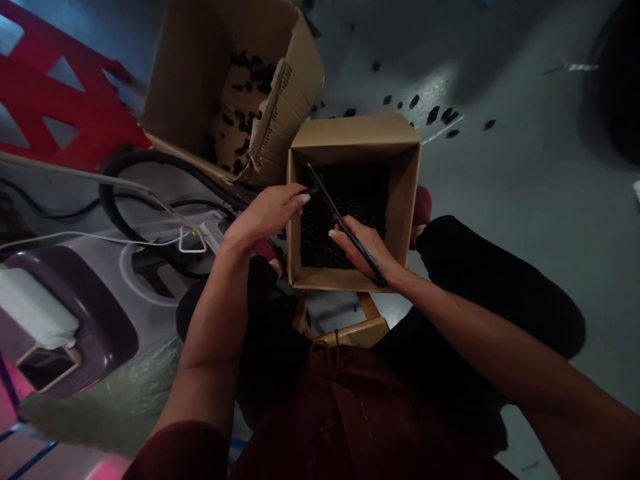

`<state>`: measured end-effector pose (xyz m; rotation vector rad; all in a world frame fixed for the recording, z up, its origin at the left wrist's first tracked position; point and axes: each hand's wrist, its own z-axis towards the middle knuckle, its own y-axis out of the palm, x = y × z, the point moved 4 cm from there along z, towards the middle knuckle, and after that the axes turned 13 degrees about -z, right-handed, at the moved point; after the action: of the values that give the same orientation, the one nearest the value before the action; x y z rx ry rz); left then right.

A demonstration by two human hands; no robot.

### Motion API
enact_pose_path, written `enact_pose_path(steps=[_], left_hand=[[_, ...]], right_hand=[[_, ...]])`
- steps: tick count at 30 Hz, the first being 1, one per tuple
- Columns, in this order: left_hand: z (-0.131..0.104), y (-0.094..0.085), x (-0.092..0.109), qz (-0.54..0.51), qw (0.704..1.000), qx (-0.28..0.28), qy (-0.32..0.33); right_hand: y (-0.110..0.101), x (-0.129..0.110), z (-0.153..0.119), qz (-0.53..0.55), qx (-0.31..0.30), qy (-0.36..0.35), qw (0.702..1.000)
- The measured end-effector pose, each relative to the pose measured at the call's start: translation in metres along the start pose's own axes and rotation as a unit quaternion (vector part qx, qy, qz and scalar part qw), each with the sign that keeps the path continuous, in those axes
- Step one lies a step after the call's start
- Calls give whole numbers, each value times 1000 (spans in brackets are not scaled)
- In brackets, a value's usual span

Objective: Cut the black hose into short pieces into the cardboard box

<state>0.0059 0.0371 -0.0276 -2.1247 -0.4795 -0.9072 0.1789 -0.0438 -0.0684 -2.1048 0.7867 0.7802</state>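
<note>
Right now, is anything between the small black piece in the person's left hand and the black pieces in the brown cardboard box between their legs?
Nothing visible stands between the small black piece and the black pieces in the brown cardboard box. The long, thin dark tool in the right hand slants beside the left hand.

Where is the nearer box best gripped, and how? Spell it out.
Probably best: grip the nearer box by its left wall and right wall, one hand each, from above: the top is open and both stand upright, while the far flap leans outward and might bend.
</note>
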Motion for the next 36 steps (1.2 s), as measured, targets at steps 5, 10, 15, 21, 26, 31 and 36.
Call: enact_pose_path(steps=[5,10,15,21,26,31,36], left_hand=[[0,0,-1,40,999,-18,-30],[3,5,-8,89,993,-39,-62],[4,11,-15,144,983,-56,-96],[4,9,-9,79,996,-30,-43],[4,4,-7,40,999,7,-7],[4,1,-5,16,999,39,-28],[4,1,-8,47,997,60,-20]], right_hand=[[7,4,-1,22,-11,5,1000],[17,8,-6,100,-53,36,993],[27,11,-8,207,-97,94,969],[47,22,-11,329,-143,195,913],[55,28,-9,365,-144,215,895],[54,24,-6,426,-149,283,846],[45,21,-3,462,-128,298,826]])
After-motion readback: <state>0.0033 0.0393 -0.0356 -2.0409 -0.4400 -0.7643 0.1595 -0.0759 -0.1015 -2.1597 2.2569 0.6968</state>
